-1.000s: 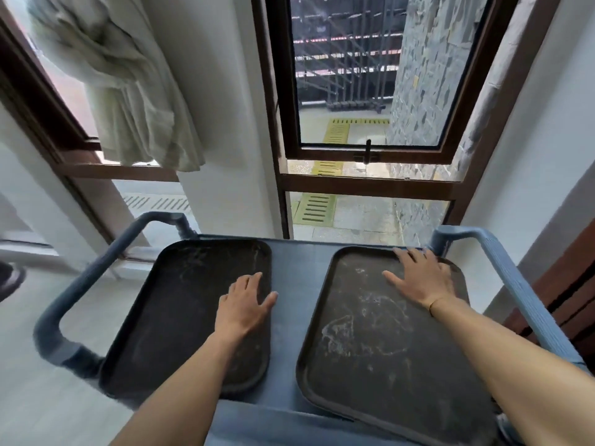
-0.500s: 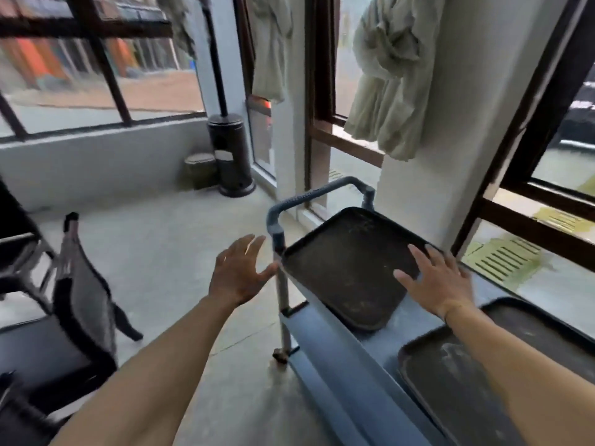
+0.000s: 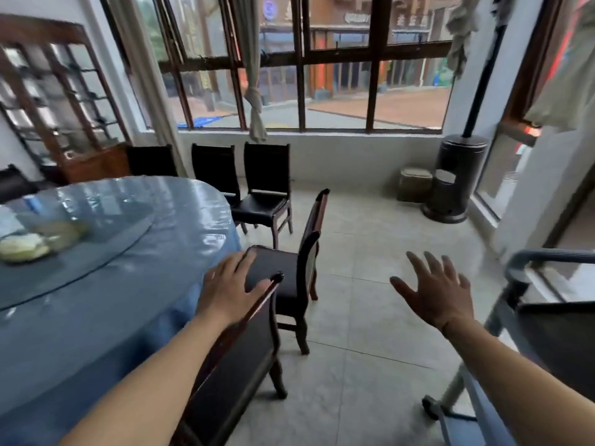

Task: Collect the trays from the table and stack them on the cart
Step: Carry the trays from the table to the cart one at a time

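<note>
- The left hand (image 3: 230, 289) hangs in the air with its grip loose and the fingers gently spread, holding nothing; it sits above the top rail of the nearest chair (image 3: 244, 342), and whether it touches the rail cannot be told.
- The right hand (image 3: 433, 292) is raised over the floor, grip spread wide, palm forward, empty.
- The cart (image 3: 515, 278) stands at the right edge of view; one dark tray (image 3: 560, 336) lies on its top, only partly in view.
- The round surface (image 3: 135, 220) with its blue cover fills the left; near its far left edge lie pale blurred items (image 3: 29, 246). No tray can be made out on it from here.
- Risk: the view is smeared, so I judge the head is turning fast; two chairs stand between the person and the surface's edge, and a hurried reach could knock a chair back or catch a forearm.
- Risk: the glossy cover looks slick, so a tray dragged off it may slip before the grip settles.
</note>
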`<state>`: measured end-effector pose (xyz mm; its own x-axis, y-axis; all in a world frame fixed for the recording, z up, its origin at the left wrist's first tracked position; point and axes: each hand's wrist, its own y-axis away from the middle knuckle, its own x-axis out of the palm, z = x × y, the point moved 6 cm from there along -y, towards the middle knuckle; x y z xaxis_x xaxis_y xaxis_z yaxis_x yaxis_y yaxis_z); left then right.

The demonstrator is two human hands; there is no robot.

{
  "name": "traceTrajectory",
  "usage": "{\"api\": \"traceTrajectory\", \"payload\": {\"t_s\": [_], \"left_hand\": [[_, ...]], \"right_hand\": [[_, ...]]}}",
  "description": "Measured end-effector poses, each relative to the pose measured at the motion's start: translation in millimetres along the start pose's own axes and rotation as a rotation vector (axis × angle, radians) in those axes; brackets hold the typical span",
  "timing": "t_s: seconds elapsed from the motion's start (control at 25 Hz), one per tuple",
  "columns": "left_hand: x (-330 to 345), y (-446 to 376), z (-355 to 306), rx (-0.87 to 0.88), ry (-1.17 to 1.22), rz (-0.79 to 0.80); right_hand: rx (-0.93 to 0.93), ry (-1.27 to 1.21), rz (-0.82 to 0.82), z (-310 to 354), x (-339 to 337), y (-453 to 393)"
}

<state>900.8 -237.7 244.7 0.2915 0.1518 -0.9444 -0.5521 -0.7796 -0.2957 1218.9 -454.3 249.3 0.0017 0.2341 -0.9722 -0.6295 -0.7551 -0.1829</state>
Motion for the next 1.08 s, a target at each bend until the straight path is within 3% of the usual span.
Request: {"api": "traceTrajectory", "payload": {"t_s": [0.2, 0.36, 0.56, 0.84, 1.08], "left_hand": [[-53, 99, 181, -0.26, -0.1, -0.042], [-106, 201, 335, -0.517, -0.157, -0.077], [-161, 317, 476, -0.699, -0.208, -0.123], [-188, 429, 597, -0.959, -0.294, -0.143], [-185, 462, 682, -1.134, -0.299, -0.109]], "right_hand": [[-0.24, -0.046, 0.047, 193, 37, 0], [-0.438, -0.106, 0.089, 375, 61, 40], [-0.664, -0.203, 0.1, 587, 72, 105], [-0.926, -0.212, 0.155, 781, 94, 168], [-1.053, -0.254, 0.19, 911, 132, 179]]}}
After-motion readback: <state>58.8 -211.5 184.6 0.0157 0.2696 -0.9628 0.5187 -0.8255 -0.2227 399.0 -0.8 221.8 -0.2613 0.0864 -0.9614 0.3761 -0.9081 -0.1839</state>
